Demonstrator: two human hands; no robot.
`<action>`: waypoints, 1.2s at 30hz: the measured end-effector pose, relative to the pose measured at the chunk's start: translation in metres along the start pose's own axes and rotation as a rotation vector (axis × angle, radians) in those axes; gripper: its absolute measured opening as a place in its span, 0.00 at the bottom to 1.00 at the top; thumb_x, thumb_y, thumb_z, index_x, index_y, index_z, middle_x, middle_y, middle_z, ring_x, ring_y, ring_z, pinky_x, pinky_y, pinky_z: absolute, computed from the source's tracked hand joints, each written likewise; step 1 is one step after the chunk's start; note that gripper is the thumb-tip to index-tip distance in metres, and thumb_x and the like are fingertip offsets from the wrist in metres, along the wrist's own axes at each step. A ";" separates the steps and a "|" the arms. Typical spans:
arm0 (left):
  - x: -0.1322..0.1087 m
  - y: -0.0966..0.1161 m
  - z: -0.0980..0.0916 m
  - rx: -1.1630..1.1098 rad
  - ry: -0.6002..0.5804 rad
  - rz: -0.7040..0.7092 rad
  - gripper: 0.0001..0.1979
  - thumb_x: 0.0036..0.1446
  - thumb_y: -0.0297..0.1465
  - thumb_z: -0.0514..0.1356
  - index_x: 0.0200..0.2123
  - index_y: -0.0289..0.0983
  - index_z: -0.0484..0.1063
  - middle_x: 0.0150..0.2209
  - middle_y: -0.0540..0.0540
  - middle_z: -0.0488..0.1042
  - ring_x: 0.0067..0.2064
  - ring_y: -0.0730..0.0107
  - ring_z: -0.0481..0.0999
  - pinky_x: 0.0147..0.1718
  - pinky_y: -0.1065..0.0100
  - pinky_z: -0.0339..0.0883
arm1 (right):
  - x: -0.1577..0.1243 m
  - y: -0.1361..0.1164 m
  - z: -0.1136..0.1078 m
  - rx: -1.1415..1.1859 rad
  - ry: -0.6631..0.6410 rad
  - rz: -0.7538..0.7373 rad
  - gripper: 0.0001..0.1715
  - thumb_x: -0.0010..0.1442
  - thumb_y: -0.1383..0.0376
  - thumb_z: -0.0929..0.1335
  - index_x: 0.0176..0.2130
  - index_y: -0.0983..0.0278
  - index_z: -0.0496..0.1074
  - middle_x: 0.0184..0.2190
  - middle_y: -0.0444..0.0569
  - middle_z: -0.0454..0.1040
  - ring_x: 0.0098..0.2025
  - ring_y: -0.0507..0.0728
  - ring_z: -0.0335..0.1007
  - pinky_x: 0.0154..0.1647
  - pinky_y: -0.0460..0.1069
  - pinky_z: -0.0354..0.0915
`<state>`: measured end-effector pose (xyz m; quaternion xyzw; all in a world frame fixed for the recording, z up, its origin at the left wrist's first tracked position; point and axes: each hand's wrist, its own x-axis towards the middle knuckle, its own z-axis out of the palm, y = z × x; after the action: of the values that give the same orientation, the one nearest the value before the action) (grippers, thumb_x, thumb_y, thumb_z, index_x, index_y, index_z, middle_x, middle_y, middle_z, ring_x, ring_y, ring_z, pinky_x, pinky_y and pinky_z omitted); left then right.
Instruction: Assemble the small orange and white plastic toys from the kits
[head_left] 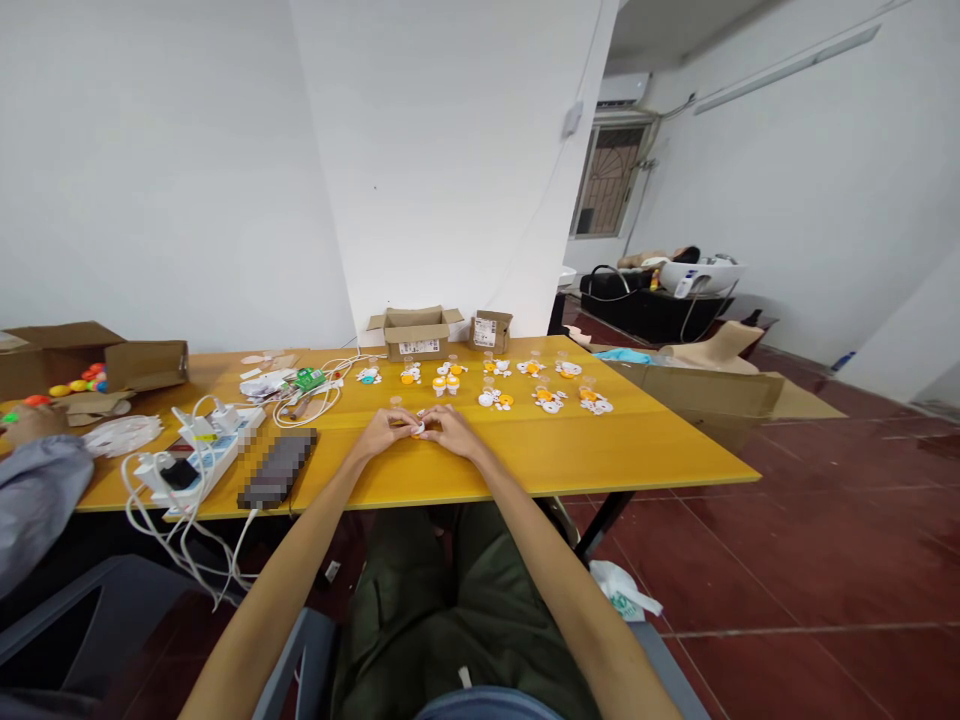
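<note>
My left hand (385,432) and my right hand (450,434) meet low over the near part of the yellow table (555,450). Between their closed fingertips is a small white piece (419,428), with a bit of orange under it; its exact shape is too small to make out. A small clear cup (396,402) stands just beyond my left hand. Farther back sit two orange-and-white assembled pieces (446,384), side by side. Several little groups of white and orange parts (496,399) with clear cups are spread behind and to the right.
An open cardboard box (417,347) and a smaller box (491,330) stand by the wall. Left of me lie a dark phone-like device (279,468), blurred out, and a power strip (214,458) with tangled white cables. Another person's sleeve (45,490) reaches toward coloured balls at far left.
</note>
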<state>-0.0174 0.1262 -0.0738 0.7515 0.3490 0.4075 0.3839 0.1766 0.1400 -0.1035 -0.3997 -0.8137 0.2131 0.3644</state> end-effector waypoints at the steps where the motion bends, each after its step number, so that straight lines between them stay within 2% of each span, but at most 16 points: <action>1: 0.000 0.000 0.000 -0.005 -0.002 0.004 0.14 0.47 0.43 0.71 0.24 0.39 0.80 0.35 0.43 0.82 0.42 0.60 0.80 0.46 0.60 0.74 | 0.000 -0.001 -0.001 -0.001 -0.002 0.001 0.08 0.55 0.62 0.76 0.38 0.57 0.81 0.45 0.48 0.78 0.49 0.60 0.70 0.52 0.56 0.63; 16: 0.001 -0.006 -0.003 0.026 -0.001 0.010 0.16 0.47 0.45 0.71 0.28 0.38 0.80 0.41 0.43 0.79 0.46 0.60 0.77 0.45 0.61 0.74 | -0.001 -0.003 -0.002 -0.019 -0.006 -0.006 0.08 0.55 0.64 0.76 0.39 0.57 0.80 0.46 0.48 0.78 0.49 0.60 0.70 0.54 0.57 0.63; 23: 0.000 -0.003 0.000 0.008 -0.003 -0.014 0.18 0.46 0.47 0.71 0.29 0.38 0.79 0.41 0.42 0.79 0.47 0.59 0.77 0.45 0.60 0.74 | 0.000 -0.004 -0.003 -0.005 -0.016 0.004 0.10 0.54 0.64 0.76 0.40 0.58 0.80 0.46 0.48 0.78 0.49 0.60 0.70 0.55 0.57 0.62; 36: 0.000 -0.005 0.001 -0.008 0.008 -0.029 0.18 0.45 0.46 0.71 0.29 0.37 0.77 0.42 0.42 0.79 0.48 0.59 0.77 0.47 0.59 0.74 | -0.002 0.001 0.000 0.005 0.012 -0.009 0.12 0.53 0.60 0.77 0.40 0.57 0.80 0.45 0.47 0.78 0.49 0.60 0.71 0.54 0.57 0.63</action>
<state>-0.0175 0.1279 -0.0782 0.7434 0.3595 0.4062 0.3914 0.1777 0.1391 -0.1045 -0.3963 -0.8128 0.2111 0.3712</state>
